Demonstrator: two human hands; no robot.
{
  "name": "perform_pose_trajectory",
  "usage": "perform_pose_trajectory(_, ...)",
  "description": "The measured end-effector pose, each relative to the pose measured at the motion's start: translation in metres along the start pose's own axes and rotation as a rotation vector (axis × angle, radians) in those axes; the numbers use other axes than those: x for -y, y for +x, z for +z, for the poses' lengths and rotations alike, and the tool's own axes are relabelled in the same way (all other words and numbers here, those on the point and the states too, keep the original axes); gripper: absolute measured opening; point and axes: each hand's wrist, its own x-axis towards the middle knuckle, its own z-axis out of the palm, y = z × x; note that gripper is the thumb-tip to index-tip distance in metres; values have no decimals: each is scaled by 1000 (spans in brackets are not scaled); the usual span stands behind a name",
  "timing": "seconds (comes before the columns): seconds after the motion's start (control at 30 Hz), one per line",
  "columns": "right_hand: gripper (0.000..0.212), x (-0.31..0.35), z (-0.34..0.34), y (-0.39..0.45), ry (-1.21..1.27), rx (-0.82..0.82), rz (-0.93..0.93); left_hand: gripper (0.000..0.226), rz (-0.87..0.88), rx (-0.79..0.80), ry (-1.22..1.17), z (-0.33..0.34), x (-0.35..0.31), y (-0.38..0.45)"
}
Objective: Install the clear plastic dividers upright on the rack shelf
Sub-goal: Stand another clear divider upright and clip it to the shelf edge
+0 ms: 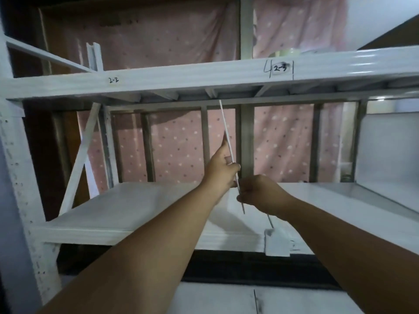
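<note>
A clear plastic divider stands nearly upright over the white rack shelf, seen edge-on as a thin pale line that leans slightly left at the top. Its upper end reaches the underside of the upper beam. My left hand grips its front edge at mid height, thumb pointing up along it. My right hand pinches the same edge lower down, just above the shelf. A white clip bracket sits on the shelf's front lip below my right hand.
The rack's white upright stands at the left, with a diagonal brace behind it. A white panel closes the right side. Pink dotted cloth hangs behind grey back bars. A tape roll lies on the upper shelf.
</note>
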Motion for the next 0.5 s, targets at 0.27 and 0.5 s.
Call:
perform_pose_trajectory(0.27, 23, -49, -29, -27, 120, -14, 97, 94, 7, 97, 32, 60, 8, 8)
perform_pose_trajectory(0.5, 21, -72, -37, -42, 271, -35, 105, 95, 8, 148, 34, 90, 10, 7)
